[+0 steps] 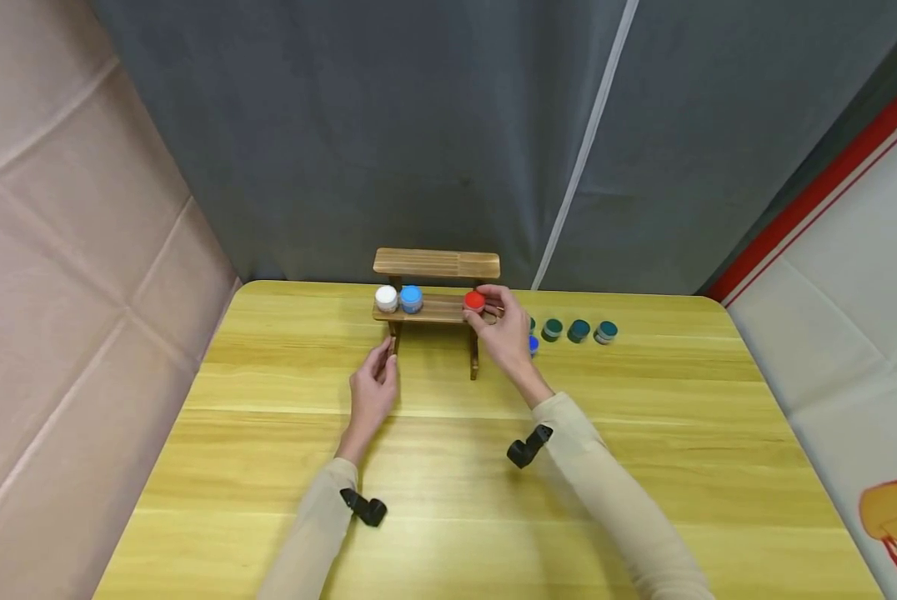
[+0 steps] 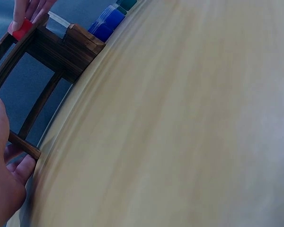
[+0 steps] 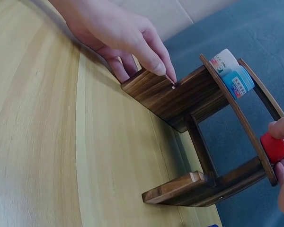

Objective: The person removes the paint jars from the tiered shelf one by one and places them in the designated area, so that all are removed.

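Note:
A small two-tier wooden rack (image 1: 437, 308) stands near the back edge of the table. On its lower shelf, a white-lidded paint jar (image 1: 386, 298) and a light-blue-lidded one (image 1: 412, 298) sit side by side at the left. My right hand (image 1: 504, 329) pinches a red-lidded paint jar (image 1: 474, 301) at the right end of that shelf; in the right wrist view the red jar (image 3: 276, 146) is right at the shelf's edge. With thumb and fingers, my left hand (image 1: 373, 390) grips the rack's left side panel (image 3: 154, 92) low down.
To the right of the rack, several green-lidded paint jars (image 1: 579, 331) stand in a row. A blue-lidded jar (image 1: 533, 345) is partly hidden behind my right hand. A grey curtain (image 1: 388, 142) hangs behind the table (image 1: 448, 500).

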`<state>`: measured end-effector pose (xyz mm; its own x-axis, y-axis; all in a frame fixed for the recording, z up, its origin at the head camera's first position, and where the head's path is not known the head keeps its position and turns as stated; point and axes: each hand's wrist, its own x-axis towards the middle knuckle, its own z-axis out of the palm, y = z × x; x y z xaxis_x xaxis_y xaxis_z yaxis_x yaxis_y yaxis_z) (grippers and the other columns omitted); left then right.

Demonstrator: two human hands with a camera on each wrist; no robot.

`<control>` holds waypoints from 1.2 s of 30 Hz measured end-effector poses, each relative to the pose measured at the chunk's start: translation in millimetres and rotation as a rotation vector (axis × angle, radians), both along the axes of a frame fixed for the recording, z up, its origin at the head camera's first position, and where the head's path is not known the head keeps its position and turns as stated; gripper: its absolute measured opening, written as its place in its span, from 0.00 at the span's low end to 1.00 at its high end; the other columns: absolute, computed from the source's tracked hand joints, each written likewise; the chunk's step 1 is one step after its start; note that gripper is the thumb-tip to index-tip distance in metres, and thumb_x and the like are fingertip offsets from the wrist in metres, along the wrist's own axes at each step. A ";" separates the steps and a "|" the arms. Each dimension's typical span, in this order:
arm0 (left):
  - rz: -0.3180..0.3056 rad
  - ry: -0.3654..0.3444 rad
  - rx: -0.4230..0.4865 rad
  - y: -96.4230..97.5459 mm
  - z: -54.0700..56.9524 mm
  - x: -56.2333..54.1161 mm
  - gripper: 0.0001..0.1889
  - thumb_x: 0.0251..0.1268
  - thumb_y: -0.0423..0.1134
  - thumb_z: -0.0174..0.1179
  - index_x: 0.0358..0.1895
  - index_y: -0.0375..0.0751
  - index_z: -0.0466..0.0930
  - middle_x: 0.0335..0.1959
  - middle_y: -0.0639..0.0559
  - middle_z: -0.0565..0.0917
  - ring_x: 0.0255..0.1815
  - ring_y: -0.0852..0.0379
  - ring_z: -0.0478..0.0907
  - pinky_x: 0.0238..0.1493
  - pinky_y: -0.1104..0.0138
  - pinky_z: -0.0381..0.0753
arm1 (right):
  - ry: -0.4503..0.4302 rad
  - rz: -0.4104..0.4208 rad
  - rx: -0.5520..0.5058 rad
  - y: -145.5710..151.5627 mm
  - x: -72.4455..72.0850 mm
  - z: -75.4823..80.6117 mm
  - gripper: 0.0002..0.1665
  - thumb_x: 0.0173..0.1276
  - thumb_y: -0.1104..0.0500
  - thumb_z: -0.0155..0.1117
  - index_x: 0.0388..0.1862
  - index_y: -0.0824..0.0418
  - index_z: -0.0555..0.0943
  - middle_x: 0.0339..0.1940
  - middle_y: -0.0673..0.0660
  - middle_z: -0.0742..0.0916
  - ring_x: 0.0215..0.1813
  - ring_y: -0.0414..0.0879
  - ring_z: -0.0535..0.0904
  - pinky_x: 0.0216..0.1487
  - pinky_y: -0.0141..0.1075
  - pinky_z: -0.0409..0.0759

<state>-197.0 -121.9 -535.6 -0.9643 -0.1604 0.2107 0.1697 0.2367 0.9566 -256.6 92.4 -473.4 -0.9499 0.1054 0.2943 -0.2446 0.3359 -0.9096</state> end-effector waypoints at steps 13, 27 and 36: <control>0.006 -0.004 0.011 -2.5 1.4 0.7 0.20 0.75 0.26 0.54 0.67 0.29 0.74 0.62 0.29 0.80 0.63 0.37 0.80 0.60 0.70 0.83 | 0.017 -0.013 -0.027 8.0 1.5 -4.7 0.24 0.61 0.63 0.77 0.55 0.64 0.80 0.53 0.62 0.85 0.54 0.55 0.84 0.61 0.48 0.87; 0.006 -0.004 0.003 -2.7 0.0 0.8 0.20 0.75 0.26 0.53 0.67 0.29 0.74 0.63 0.29 0.79 0.62 0.36 0.80 0.60 0.69 0.84 | -0.013 -0.073 -0.072 25.6 5.9 -2.9 0.25 0.61 0.61 0.78 0.55 0.66 0.79 0.52 0.63 0.86 0.54 0.55 0.84 0.62 0.46 0.87; 0.013 -0.011 -0.005 -4.6 -26.4 -11.8 0.21 0.76 0.27 0.53 0.69 0.31 0.73 0.64 0.30 0.79 0.63 0.37 0.80 0.60 0.71 0.83 | -0.036 -0.072 -0.133 37.3 7.5 -3.9 0.25 0.62 0.63 0.77 0.55 0.69 0.78 0.53 0.66 0.85 0.55 0.57 0.84 0.65 0.53 0.84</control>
